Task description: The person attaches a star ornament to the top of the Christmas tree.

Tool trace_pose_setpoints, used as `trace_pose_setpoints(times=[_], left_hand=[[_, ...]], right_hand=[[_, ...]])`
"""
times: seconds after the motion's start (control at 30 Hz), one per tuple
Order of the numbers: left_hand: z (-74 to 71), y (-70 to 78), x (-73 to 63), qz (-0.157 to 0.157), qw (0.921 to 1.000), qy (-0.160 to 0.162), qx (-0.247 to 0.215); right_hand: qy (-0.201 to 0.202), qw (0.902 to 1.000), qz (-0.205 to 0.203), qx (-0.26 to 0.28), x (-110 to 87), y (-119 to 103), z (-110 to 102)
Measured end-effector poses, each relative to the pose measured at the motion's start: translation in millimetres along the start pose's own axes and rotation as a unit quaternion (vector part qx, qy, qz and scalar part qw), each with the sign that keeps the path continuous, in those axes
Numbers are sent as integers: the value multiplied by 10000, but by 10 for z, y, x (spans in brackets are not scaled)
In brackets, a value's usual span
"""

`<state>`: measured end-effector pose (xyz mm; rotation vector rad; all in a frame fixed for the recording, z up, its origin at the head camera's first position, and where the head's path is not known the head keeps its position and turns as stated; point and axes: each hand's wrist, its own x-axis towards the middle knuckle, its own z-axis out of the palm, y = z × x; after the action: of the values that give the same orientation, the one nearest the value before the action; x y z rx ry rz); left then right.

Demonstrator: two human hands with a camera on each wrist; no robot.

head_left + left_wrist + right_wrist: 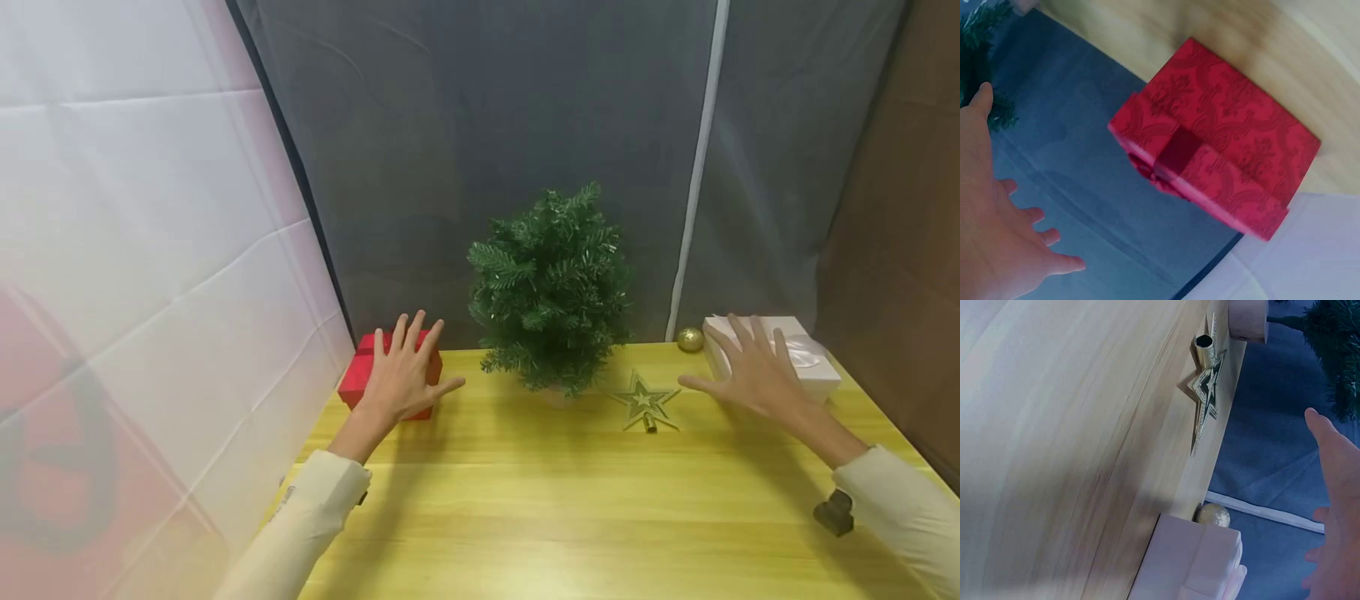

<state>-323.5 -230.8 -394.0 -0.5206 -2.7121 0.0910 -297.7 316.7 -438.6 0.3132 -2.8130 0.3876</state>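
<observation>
My left hand [401, 375] hovers with fingers spread, overlapping the red gift box [362, 372] in the head view. The left wrist view shows that box [1235, 131] with a patterned surface and a dark red ribbon and bow, apart from the hand. On the other side my right hand [757, 375], fingers also spread, is over the near left part of a white gift box [813, 367] with a pale ribbon. Between the hands stands a small green Christmas tree [555, 283]. A gold star tree topper [643, 402] lies at its right. Neither hand holds anything.
A gold ball ornament [690, 339] sits beside the white box at the table's back edge. The wooden table [540, 517] is bounded by a grey curtain [390, 167] behind, a white sheet [172, 183] at left and a brown panel [900, 208] at right.
</observation>
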Motion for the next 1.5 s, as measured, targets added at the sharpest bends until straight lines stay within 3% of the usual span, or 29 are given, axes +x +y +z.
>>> trace_pose_setpoints(times=[0.23, 0.63, 0.97, 1.37, 1.5], left_hand=[[-146, 28, 92, -19, 10000, 13, -2], [-426, 59, 244, -11, 9998, 157, -81], [-671, 98, 408, 79, 9985, 519, -166], [-935, 175, 613, 271, 9948, 930, -315], [-1019, 225, 662, 363, 9923, 1124, -381]], right_hand=[[15, 9997, -102, -203, -24, -27, 44], [-56, 9996, -262, 37, -35, -124, 114], [-66, 9989, -281, 368, -54, -192, 187], [31, 9972, -685, 295, -44, -255, 293], [236, 9943, -1016, 243, -10, -270, 373]])
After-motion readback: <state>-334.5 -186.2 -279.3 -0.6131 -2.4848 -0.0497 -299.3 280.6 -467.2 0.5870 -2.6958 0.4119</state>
